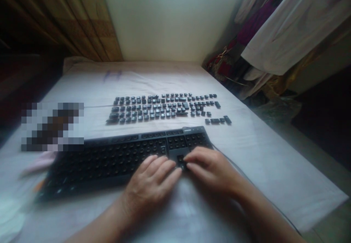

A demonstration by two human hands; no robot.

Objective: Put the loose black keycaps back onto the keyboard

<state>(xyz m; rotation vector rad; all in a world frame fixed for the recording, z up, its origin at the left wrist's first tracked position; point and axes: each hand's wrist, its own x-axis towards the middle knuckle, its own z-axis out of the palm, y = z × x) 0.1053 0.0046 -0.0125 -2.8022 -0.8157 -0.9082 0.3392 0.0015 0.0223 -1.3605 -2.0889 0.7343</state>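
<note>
A black computer keyboard [109,159] lies at a slant on the white cloth, most of its keycaps gone and the bare key sockets showing. My left hand [156,177] is bent over its front edge, fingers and thumb closed on it beside the arrow-key area. From the other side my right hand [211,168] brings thumb and fingers together in a pinch at the same spot. Whatever sits between those fingertips is too small and blurred to make out. Beyond the keyboard, loose black keycaps [153,111] are laid out in rows.
The white cloth [263,155] covers a wide flat surface. A cable [274,202] runs down the right side. At left is a pixelated patch [52,126] with pinkish cloth [41,162] below it. Hanging clothes [290,31] crowd the right; a curtain [85,20] hangs behind left.
</note>
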